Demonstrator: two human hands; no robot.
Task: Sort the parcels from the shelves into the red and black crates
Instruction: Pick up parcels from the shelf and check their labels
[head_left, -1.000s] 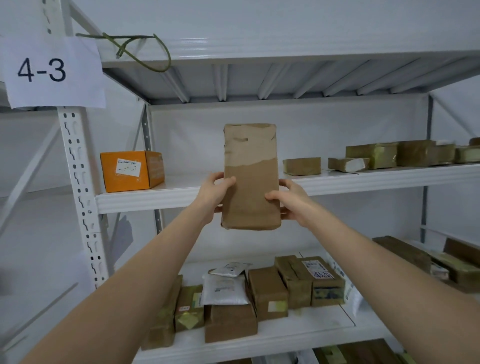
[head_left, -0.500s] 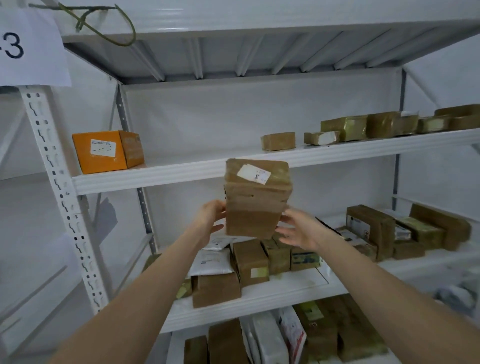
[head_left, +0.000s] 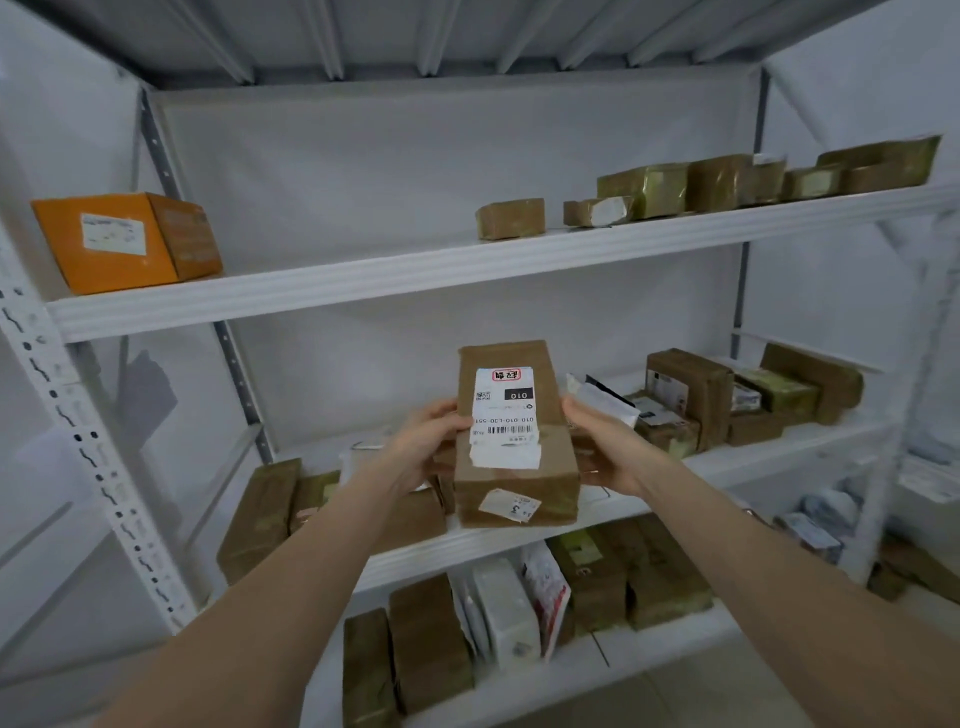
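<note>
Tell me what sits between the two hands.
A brown parcel with a white label, gripped by the left hand and right hand, seen in the head view.

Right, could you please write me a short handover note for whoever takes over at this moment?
Left hand: grips the left edge of the brown parcel. Right hand: grips its right edge. The parcel is held up in front of the shelves, white label facing the camera.
Done: this parcel is picked. No crate is in view.
Left: put it in a crate, then sort the rest: the orange box and wrapped parcels on the upper shelf, more on the two shelves below.
</note>
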